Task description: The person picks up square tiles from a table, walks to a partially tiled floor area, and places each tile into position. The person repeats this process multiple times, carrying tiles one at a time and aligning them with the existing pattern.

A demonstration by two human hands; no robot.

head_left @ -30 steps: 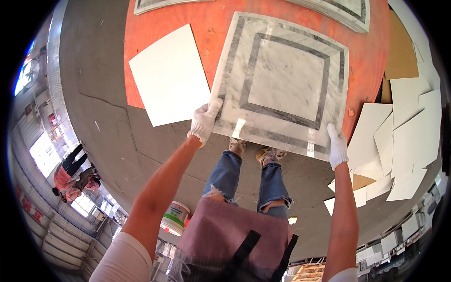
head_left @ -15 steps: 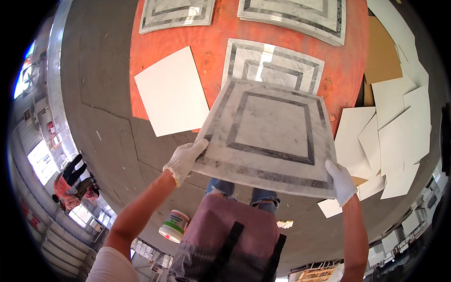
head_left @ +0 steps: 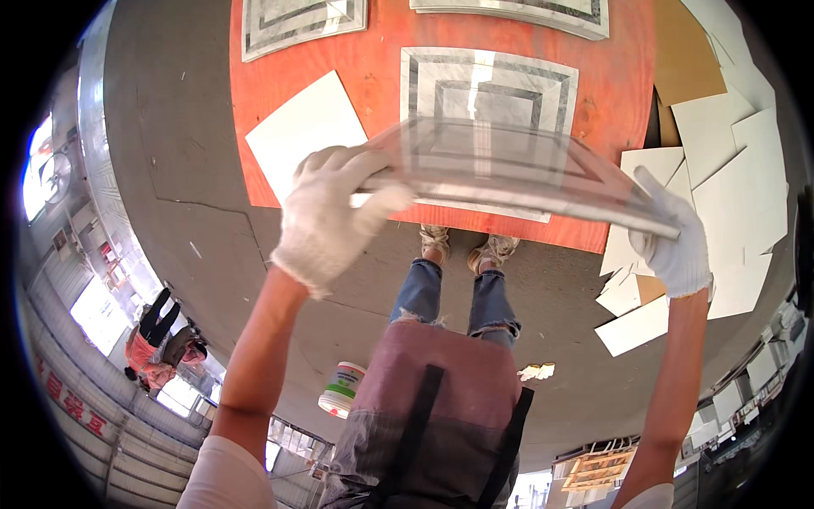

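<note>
Both my hands wear white knit gloves. Between them hangs a square marble tile (head_left: 543,202), blurred by motion and tipped so its near edge faces me. My left hand (head_left: 331,212) grips its left end, thumb below and fingers above. My right hand (head_left: 674,233) holds the right end, fingers around the corner. Beneath and beyond it, another marble tile (head_left: 551,72) with grey inlaid bands lies flat on the orange-red wooden board (head_left: 612,110); the held tile overlaps its nearer part in view.
At the board's far side are stacked marble tiles on the left (head_left: 301,21) and right (head_left: 543,10). A white sheet (head_left: 297,123) lies at the left. Loose white sheets (head_left: 746,204) and brown cardboard (head_left: 691,51) cover the right. A white bucket (head_left: 342,390) and another person (head_left: 157,348) are to the left.
The held marble tile has risen toward me and tipped from face-on to nearly edge-on. Both hands have moved up with it, uncovering more of the tile on the board and my shoes.
</note>
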